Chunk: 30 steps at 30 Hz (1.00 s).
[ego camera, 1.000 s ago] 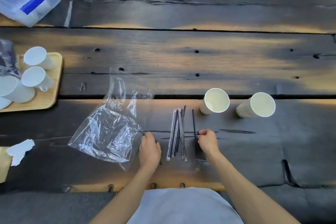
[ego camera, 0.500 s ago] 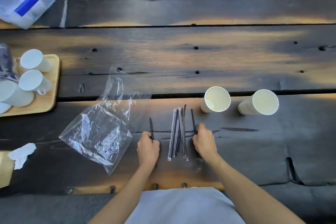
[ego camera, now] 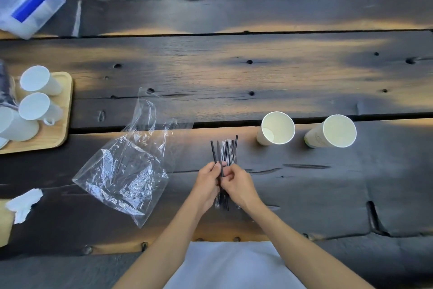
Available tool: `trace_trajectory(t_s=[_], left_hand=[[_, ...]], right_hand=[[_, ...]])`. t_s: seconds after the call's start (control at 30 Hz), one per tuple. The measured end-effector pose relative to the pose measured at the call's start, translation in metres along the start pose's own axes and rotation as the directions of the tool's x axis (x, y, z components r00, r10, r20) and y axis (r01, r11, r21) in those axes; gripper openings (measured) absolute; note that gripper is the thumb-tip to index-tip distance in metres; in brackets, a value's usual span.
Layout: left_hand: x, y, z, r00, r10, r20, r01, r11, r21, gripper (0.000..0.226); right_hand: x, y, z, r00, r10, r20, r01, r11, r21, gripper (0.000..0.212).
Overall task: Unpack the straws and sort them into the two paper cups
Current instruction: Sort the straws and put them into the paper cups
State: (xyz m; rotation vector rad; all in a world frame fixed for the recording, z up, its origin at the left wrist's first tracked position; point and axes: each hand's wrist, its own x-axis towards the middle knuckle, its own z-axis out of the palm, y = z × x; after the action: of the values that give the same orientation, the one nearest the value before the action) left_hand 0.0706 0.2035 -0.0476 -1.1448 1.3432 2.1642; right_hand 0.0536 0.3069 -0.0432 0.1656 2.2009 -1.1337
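A bundle of thin black straws, some in clear wrappers, lies on the dark wooden table in front of me. My left hand and my right hand meet over its middle, each gripping straws; their lower ends stick out below my hands. Two white paper cups stand upright to the right: the nearer cup and the farther cup. Both look hollow inside. The empty clear plastic bag lies crumpled to the left.
A wooden tray with several white cups sits at the left edge. A clear lidded box with a blue stripe is at the far left corner. Torn white paper lies near the left front edge.
Both hands moved inward from either side of the bundle and now meet over it. The single straws each hand held have been brought together with the bundle.
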Motion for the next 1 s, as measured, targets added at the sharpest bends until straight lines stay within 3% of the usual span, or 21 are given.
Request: trace_trajectory(t_s=[0.07, 0.23, 0.4, 0.53, 0.67, 0.83, 1.0], left_hand=[[0.0, 0.0, 0.0, 0.999, 0.023, -0.028, -0.022, 0.999, 0.05, 0.019], [0.015, 0.002, -0.011, 0.967, 0.069, -0.245, -0.022, 0.982, 0.188, 0.016], [0.027, -0.007, -0.017, 0.961, 0.127, -0.245, -0.011, 0.904, 0.427, 0.02], [0.028, -0.009, -0.002, 0.946, 0.249, -0.208, -0.041, 0.728, 0.684, 0.011], [0.032, -0.009, 0.01, 0.934, 0.303, -0.188, -0.046, 0.626, 0.779, 0.014], [0.034, -0.012, 0.016, 0.923, 0.334, -0.194, 0.0, 0.503, 0.864, 0.016], [0.036, -0.01, 0.016, 0.933, 0.289, -0.213, 0.041, 0.505, 0.862, 0.021]], right_hand=[[-0.001, 0.003, 0.003, 0.999, -0.041, 0.004, 0.041, 0.999, -0.006, 0.008], [0.007, 0.014, -0.002, 1.0, -0.014, -0.02, 0.014, 0.999, -0.035, 0.025], [0.013, 0.022, -0.01, 0.992, 0.106, -0.068, -0.109, 0.993, -0.043, 0.028], [0.017, 0.026, -0.012, 0.987, 0.113, -0.111, -0.118, 0.992, -0.037, 0.019], [0.019, 0.019, -0.017, 0.978, 0.101, -0.182, -0.122, 0.987, -0.108, 0.005], [0.029, 0.014, -0.02, 0.981, 0.073, -0.177, -0.135, 0.92, -0.368, 0.014], [0.039, 0.007, -0.022, 0.975, 0.151, -0.165, -0.201, 0.914, -0.352, 0.015]])
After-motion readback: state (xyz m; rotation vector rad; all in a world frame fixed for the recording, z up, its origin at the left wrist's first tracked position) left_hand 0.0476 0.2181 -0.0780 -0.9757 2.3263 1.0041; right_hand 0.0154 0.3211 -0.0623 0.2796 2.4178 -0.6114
